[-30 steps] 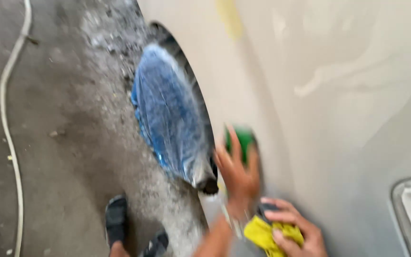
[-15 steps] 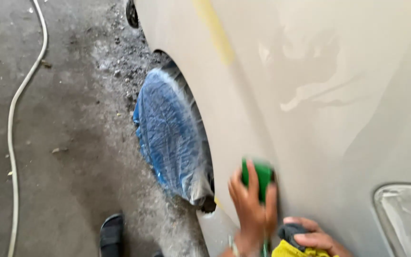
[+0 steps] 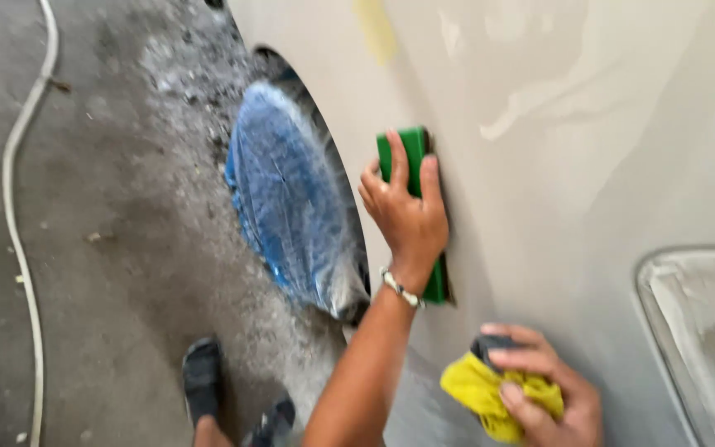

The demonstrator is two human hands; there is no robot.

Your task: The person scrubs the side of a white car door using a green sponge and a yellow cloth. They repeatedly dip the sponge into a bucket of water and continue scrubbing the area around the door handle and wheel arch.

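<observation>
- Two hands touch the grey car side (image 3: 622,165).
- Left hand (image 3: 407,219) grips the long green block (image 3: 411,153), now farther up the panel than before.
- Right hand (image 3: 539,389) squeezes a yellow cloth (image 3: 477,389) nearby, lower right.

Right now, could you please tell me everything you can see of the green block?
The green block is a long, flat, rectangular pad, plain green, seemingly rigid with a darker underside edge. It lies flat against the pale car panel, lengthwise up and down, just beside the wheel arch. The left hand presses on it, fingers spread over its upper part; its lower end shows past the wrist. The picture is blurred, so finer surface detail cannot be told.
</observation>
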